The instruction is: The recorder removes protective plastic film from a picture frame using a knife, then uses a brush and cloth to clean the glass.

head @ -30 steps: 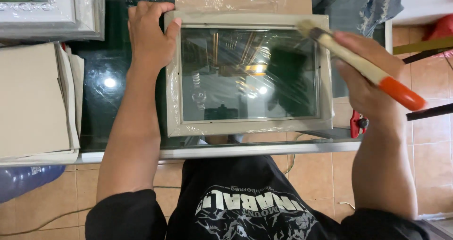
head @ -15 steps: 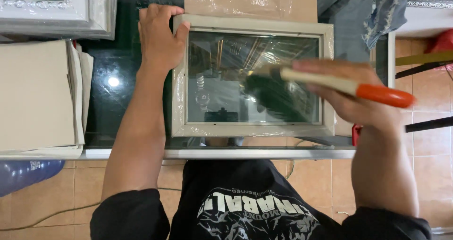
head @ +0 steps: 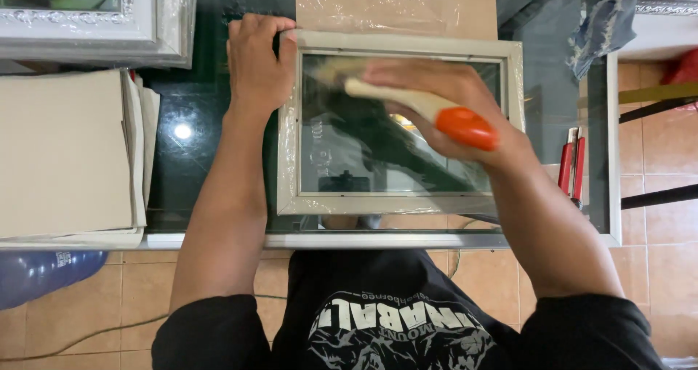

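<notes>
a: dark glass-topped table (head: 196,159) over a tan tile floor, brown wrapped board (head: 396,3) at the far edge. pale rectangular picture frame with a glass pane (head: 398,123) lies flat near the middle, touching that board's near edge.

b: hands?

a: left hand (head: 256,68) is closed over the frame's far left corner, thumb on the rail, pinning it. right hand (head: 443,97) is wrapped round a cream-handled brush with an orange end (head: 422,108), over the upper part of the pane. bristle end is blurred, can't tell if it touches the glass.

b: advice for the brushing?

a: my read: keep the corner grip firm so the frame doesn't skate on the slick top. long strokes one way, light pressure, carry dust off over the rail rather than into the corners.

b: clutter?

a: stack of beige boards (head: 65,152) to the left, well apart. red-handled cutter (head: 571,165) just right of the frame, near the right forearm.
</notes>
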